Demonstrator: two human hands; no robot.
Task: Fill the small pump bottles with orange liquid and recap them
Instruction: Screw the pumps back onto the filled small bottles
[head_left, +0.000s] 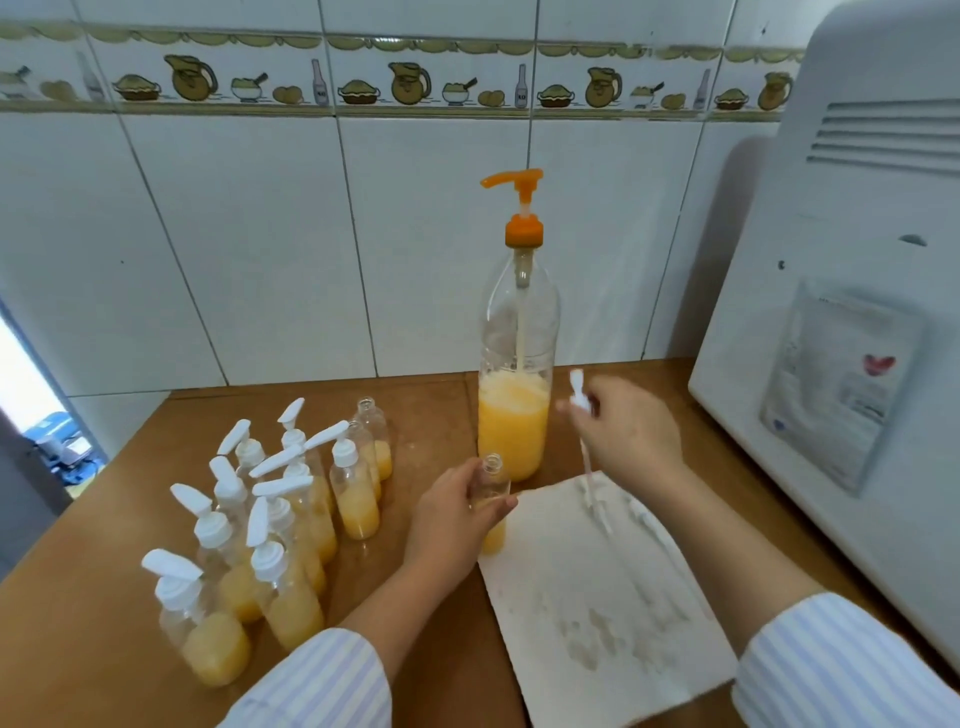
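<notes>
Wooden counter (130, 499) | left hand (452, 514) grips small bottle (493, 499) | right hand (631, 428) pinches pump cap (581, 392)

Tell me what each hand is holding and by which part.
Left hand grips an uncapped small bottle around its upper body. Right hand pinches a white pump cap by its head, tube hanging down.

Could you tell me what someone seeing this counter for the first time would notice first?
The tall bottle with the orange pump, part full of orange liquid, stands at the back by the tiled wall. Left of it crowds a cluster of small pump bottles. In front, the left hand grips an uncapped bottle while the right hand holds a white pump cap over the paper towel.
</notes>
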